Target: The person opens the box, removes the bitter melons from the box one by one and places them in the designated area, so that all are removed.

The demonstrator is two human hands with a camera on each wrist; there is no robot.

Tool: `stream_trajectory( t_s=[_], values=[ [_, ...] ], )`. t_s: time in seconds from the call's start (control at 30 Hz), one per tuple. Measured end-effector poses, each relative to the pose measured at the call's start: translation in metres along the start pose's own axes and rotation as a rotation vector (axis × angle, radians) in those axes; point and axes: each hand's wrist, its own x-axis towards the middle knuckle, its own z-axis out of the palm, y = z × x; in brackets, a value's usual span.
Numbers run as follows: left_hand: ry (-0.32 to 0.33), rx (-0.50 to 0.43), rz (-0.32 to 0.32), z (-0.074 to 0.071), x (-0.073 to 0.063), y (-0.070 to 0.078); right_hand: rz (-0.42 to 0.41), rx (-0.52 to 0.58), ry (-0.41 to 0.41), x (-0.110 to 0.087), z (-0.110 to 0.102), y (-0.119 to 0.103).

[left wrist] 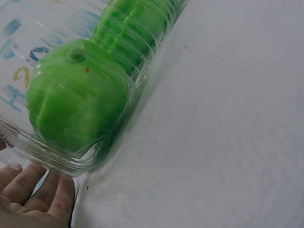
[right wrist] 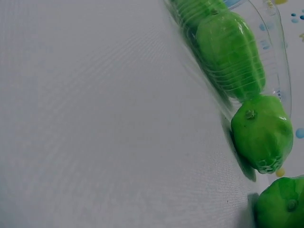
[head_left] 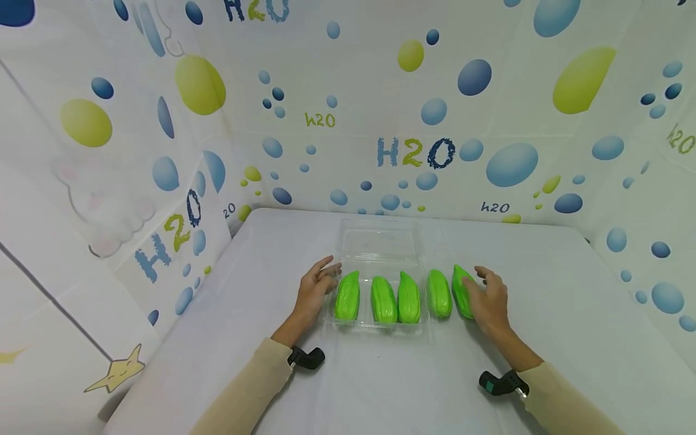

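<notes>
A clear plastic clamshell box (head_left: 380, 326) lies with its lid (head_left: 379, 240) folded back. Inside are three bright green, ridged, elongated fruits or vegetables: a left one (head_left: 347, 297), a middle one (head_left: 383, 301) and a right one (head_left: 409, 299). My left hand (head_left: 313, 290) is at the box's left edge, its fingers (left wrist: 35, 190) extended close against the wall. Just right of the box, another green piece (head_left: 438, 294) lies on the table. My right hand (head_left: 489, 301) is beside the rightmost green piece (head_left: 461, 290), thumb over its side and fingers spread; that piece is partly hidden.
A white cloth covers the table (head_left: 375, 386). Behind and at the sides hang white sheets (head_left: 348, 157) with blue and green dots and lettering. Each forearm wears a black wrist camera, the left (head_left: 307, 358) and the right (head_left: 502, 383).
</notes>
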Motion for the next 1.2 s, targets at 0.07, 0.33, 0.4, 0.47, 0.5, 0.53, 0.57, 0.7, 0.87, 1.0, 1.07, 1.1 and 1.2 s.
stream_trajectory(
  t_s=[0.07,0.33,0.4,0.47,0.5,0.53,0.57,0.7,0.87,1.0,1.07,1.1,1.2],
  values=[
    [0.009,0.003,0.006,0.000,0.000,-0.001,-0.019,0.001,0.016,0.001,0.001,0.001],
    [0.027,0.015,0.021,0.001,-0.001,-0.001,-0.095,0.019,0.080,0.003,0.001,0.000],
    [0.027,0.015,0.022,0.001,-0.001,-0.001,-0.098,0.029,0.094,0.003,0.000,-0.004],
    [0.027,0.016,0.023,0.001,-0.001,-0.001,-0.100,0.043,0.104,0.003,-0.001,-0.007],
    [0.027,0.016,0.023,0.001,-0.001,-0.001,-0.101,0.048,0.109,0.003,-0.001,-0.010],
    [0.027,0.015,0.024,0.001,-0.001,-0.001,-0.101,0.053,0.114,0.003,-0.001,-0.011],
    [0.027,0.017,0.025,0.001,-0.001,-0.001,-0.099,0.059,0.118,0.003,-0.002,-0.014],
    [0.030,0.019,0.030,0.002,-0.002,0.001,-0.092,0.087,0.126,0.002,-0.001,-0.024],
    [0.035,0.020,0.026,0.003,-0.001,0.001,-0.077,0.152,0.121,-0.001,0.003,-0.039],
    [0.031,0.020,0.025,0.003,-0.001,0.001,-0.047,0.179,0.097,-0.007,0.008,-0.051],
    [0.028,0.021,0.026,0.003,-0.001,0.001,-0.029,0.178,0.089,-0.010,0.011,-0.056],
    [0.028,0.021,0.025,0.003,-0.001,0.001,-0.025,0.179,0.086,-0.011,0.012,-0.058],
    [0.036,0.029,0.015,0.002,-0.002,0.000,-0.020,0.181,0.076,-0.014,0.020,-0.065]
  ],
)
